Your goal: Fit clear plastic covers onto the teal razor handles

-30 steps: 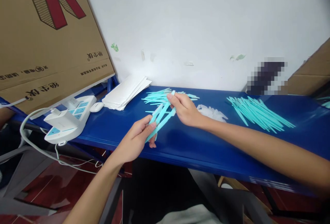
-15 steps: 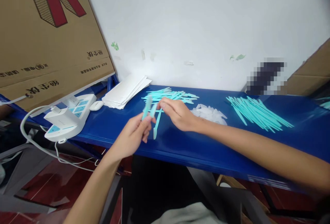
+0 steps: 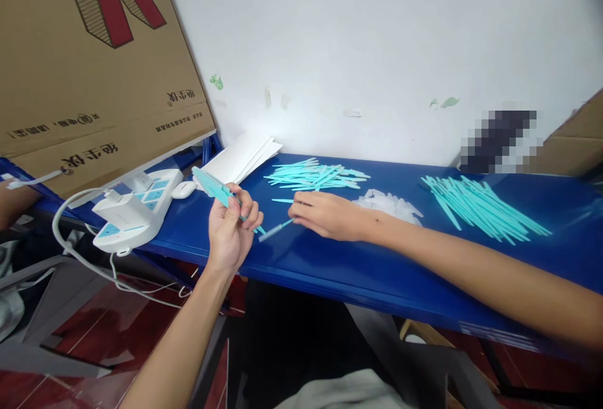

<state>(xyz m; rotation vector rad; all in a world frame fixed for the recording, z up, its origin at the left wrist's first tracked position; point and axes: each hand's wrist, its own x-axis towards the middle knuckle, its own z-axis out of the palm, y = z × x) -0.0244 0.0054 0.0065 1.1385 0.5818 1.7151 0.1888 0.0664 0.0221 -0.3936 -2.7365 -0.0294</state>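
Observation:
My left hand (image 3: 234, 223) is closed around a small bundle of turquoise eyebrow razors (image 3: 214, 188), their broad ends fanned up to the left. My right hand (image 3: 325, 214) pinches the thin handle of a single eyebrow razor (image 3: 279, 229), whose pale, covered-looking end points left, low over the blue table. Just beyond that hand, a loose pile of turquoise razors (image 3: 316, 175) lies along the wall. Small translucent caps (image 3: 389, 205) are heaped behind my right wrist. Further right lies another pile of turquoise razors (image 3: 485, 209).
On the left stand a white power strip (image 3: 157, 192) with a plugged-in adapter (image 3: 123, 214), a white earphone case (image 3: 183, 190) and white paper sheets (image 3: 242, 154). A large cardboard box (image 3: 103, 82) leans behind them. Another person's arm (image 3: 16, 203) shows at the left edge.
My left hand has moved left and turned, tilting its bundle leftward. My right hand has lowered and now holds the single razor that lay on the table. The view has shifted slightly.

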